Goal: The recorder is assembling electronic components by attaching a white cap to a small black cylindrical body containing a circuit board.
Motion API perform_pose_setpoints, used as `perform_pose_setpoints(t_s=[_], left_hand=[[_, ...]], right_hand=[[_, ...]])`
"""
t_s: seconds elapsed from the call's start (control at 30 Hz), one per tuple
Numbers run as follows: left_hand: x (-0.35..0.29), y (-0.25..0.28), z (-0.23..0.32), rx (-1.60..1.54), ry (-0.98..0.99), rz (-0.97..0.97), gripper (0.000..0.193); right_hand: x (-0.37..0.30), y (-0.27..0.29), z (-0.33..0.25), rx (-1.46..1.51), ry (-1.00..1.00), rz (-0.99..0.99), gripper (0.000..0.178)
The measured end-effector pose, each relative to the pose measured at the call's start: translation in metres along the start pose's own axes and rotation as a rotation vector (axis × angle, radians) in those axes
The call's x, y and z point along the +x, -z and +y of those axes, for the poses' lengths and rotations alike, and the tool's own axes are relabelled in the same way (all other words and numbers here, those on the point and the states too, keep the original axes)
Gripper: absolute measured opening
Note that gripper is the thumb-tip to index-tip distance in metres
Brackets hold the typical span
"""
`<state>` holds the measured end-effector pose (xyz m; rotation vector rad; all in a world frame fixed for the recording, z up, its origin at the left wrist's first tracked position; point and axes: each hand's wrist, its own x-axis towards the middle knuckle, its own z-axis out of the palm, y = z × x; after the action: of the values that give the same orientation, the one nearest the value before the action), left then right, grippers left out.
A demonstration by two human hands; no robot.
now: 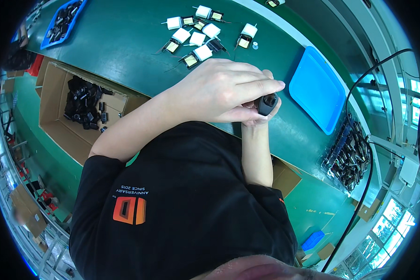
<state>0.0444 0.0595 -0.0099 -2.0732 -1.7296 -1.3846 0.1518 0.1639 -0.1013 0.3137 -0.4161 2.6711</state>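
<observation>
Between my two hands, above the near edge of the green worktable (140, 44), is a small black plastic housing (267, 104) with a rounded end and a dark opening. My left hand (226, 91) reaches across from the left, its fingers and thumb closed around the housing. Below and behind it, my right hand (261, 119) grips the same housing from the other side; most of its fingers are hidden. Beyond my hands lie several small white-and-black units (203, 52) with pale yellow patches and thin wires. A tiny whitish spool-like piece (255, 45) lies beside one of them.
A flat blue tray (315, 91) lies on the right, with a pile of dark parts (350, 156) nearer the table's end. A blue bin (51, 45) of dark parts stands far left. Left of me is an open cardboard box (53, 109) holding black pieces. A black cable (359, 205) hangs at right.
</observation>
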Motion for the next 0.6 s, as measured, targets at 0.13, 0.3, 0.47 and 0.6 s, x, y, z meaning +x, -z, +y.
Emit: perform_pose_setpoints(t_s=[0.13, 0.3, 0.47, 0.6], left_hand=[[-0.0017, -0.0026, -0.0039, -0.015, -0.003, 0.010, 0.053], [-0.0020, -0.0021, -0.0055, -0.009, -0.020, 0.019, 0.054], [-0.0037, -0.0039, -0.0064, -0.025, -0.018, 0.026, 0.056], [-0.0022, -0.0036, -0.0039, -0.041, -0.028, 0.033, 0.055]], right_hand=[[0.0007, -0.0047, 0.0025, 0.030, -0.002, 0.015, 0.031], [0.0008, -0.0044, 0.0024, 0.001, 0.005, 0.052, 0.029], [0.0004, -0.0013, 0.0017, -0.036, 0.029, 0.032, 0.027], [0.0007, -0.0042, -0.0008, -0.105, 0.067, 0.008, 0.025]])
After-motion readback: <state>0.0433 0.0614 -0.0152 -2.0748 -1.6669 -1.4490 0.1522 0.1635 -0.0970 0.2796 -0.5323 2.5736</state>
